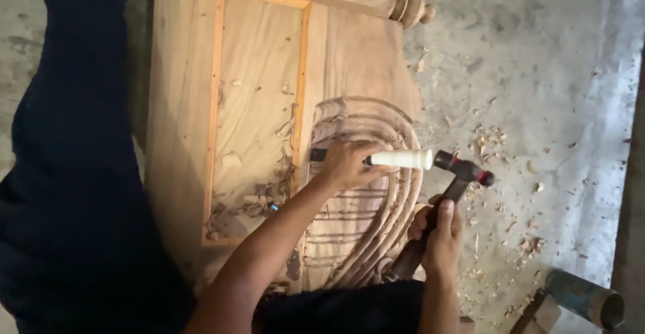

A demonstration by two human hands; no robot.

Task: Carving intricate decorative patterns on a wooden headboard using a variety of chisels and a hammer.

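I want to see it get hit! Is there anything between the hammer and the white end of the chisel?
Nothing visible stands between them. The hammer, held in the right hand, has its head right beside the white handle end of the chisel, which the left hand grips over the carved wooden panel.

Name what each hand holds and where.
Left hand holds a chisel around its pale handle; right hand holds a hammer by its shaft.

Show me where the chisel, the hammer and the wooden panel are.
chisel [402,159], head view, on its white handle.
hammer [462,168], head view, on its dark head.
wooden panel [180,106], head view, on the bare left frame board.
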